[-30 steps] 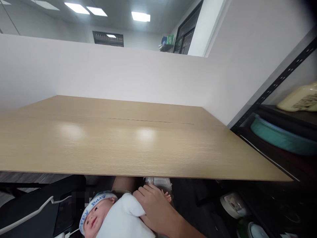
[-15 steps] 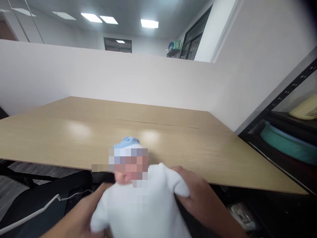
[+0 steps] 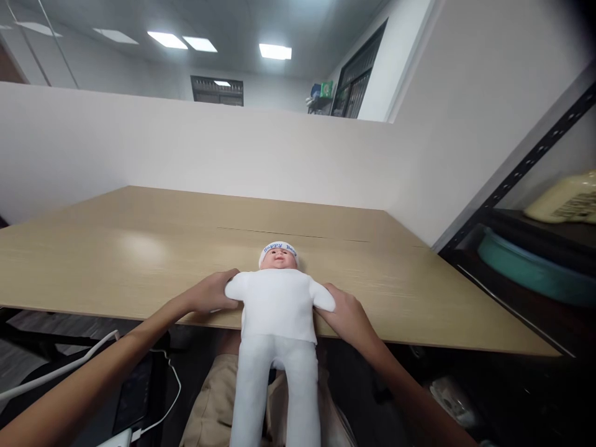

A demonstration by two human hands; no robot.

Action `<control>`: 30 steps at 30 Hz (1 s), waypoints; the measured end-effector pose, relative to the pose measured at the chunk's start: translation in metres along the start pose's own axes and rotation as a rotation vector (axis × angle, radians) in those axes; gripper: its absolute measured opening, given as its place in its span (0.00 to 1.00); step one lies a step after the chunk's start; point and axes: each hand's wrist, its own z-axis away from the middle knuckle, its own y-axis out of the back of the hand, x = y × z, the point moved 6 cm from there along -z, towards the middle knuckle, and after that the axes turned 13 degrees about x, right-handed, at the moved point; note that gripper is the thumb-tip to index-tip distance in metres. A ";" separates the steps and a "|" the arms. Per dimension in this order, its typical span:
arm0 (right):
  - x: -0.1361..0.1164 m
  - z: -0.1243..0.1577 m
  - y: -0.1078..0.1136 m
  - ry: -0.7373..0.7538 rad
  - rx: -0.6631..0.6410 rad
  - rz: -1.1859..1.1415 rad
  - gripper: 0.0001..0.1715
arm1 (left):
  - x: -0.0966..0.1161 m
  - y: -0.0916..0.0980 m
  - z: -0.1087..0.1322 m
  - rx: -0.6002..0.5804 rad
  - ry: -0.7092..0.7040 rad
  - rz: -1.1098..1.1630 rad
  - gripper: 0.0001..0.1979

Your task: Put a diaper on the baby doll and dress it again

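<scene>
A baby doll [image 3: 279, 304] in a white top and white trousers lies face up, its head and torso on the wooden table [image 3: 153, 261] and its legs hanging past the front edge. Its white headband [image 3: 279, 248] carries blue lettering. My left hand [image 3: 216, 292] is closed around the doll's arm on the left of the view. On the other side my right hand [image 3: 343, 308] grips the doll's other arm. Some fingers of both hands are hidden behind the white sleeves.
A white partition [image 3: 251, 155] rises behind the table. At right, a black shelf rack [image 3: 516, 164] holds a teal basin [image 3: 526, 267] and a yellowish bottle-like item [image 3: 565, 198]. A white cable [image 3: 172, 388] and a phone [image 3: 133, 394] are at lower left.
The doll has moved away from me onto the table, from close and tilted to lying straight. Both hands went forward with it, still holding its arms.
</scene>
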 end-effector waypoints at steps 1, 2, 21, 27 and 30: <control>0.004 0.003 -0.001 0.009 0.006 -0.016 0.08 | -0.002 0.000 0.002 0.018 -0.004 -0.013 0.19; 0.007 0.006 -0.001 0.028 0.022 -0.036 0.10 | -0.004 0.000 0.005 0.044 -0.006 -0.033 0.19; 0.050 -0.021 -0.026 0.136 0.088 -0.064 0.22 | -0.041 -0.006 -0.018 0.319 -0.094 -0.413 0.24; 0.069 -0.082 -0.054 0.162 0.127 -0.038 0.23 | -0.067 -0.004 -0.079 0.389 -0.092 -0.420 0.23; 0.078 -0.113 -0.068 0.164 0.142 -0.036 0.23 | -0.084 -0.003 -0.110 0.413 -0.073 -0.405 0.22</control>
